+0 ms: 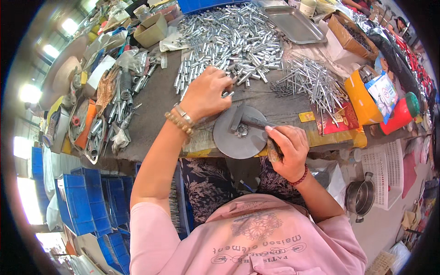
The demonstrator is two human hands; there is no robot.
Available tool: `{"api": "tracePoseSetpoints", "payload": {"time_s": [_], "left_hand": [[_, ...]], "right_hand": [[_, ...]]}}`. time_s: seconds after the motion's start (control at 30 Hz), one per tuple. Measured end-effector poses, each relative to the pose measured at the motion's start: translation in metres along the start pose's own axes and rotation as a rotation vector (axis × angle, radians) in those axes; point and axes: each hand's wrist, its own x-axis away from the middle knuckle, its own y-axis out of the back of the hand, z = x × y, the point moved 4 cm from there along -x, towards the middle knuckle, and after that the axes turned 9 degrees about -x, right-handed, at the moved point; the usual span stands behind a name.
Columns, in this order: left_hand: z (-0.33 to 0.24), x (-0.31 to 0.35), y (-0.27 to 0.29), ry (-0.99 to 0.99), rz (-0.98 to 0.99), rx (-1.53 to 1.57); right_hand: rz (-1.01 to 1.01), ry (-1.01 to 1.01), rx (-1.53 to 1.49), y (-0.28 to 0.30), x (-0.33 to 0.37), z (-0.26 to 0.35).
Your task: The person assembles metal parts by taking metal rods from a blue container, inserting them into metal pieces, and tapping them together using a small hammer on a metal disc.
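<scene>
My right hand (289, 151) is wrapped round the handle of a hammer (255, 122). The hammer's dark head lies over a round grey metal plate (229, 143) at the table's front edge. In the middle of the plate is a small shiny metal fitting (241, 132), partly hidden by the hammer. My left hand (210, 91) is closed, up and left of the plate, in front of a large heap of short silver metal tubes (229, 41). The end of a small metal tube (228, 94) shows between its fingers; the rest of the piece is hidden.
Long thin metal rods (321, 87) lie heaped on the right, beside short dark pins (286, 87). Behind them stand a steel tray (295, 25) and a cardboard box (350, 36). Tools and gloves (107, 87) crowd the left. Blue bins (87, 201) stand below the table.
</scene>
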Motion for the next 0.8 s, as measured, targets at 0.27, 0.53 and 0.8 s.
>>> {"api": "tracePoseSetpoints", "payload": {"time_s": [0.27, 0.53, 0.8], "left_hand": [[-0.001, 0.019, 0.03, 0.102, 0.147, 0.001], [-0.006, -0.015, -0.003, 0.211, 0.064, 0.168], [-0.024, -0.024, -0.044, 0.106, -0.094, 0.113]], "right_hand": [[-0.011, 0.014, 0.049, -0.003, 0.0, -0.004], [0.007, 0.062, 0.059, -0.013, -0.008, 0.001], [0.016, 0.06, 0.132, -0.011, 0.012, 0.002]]}}
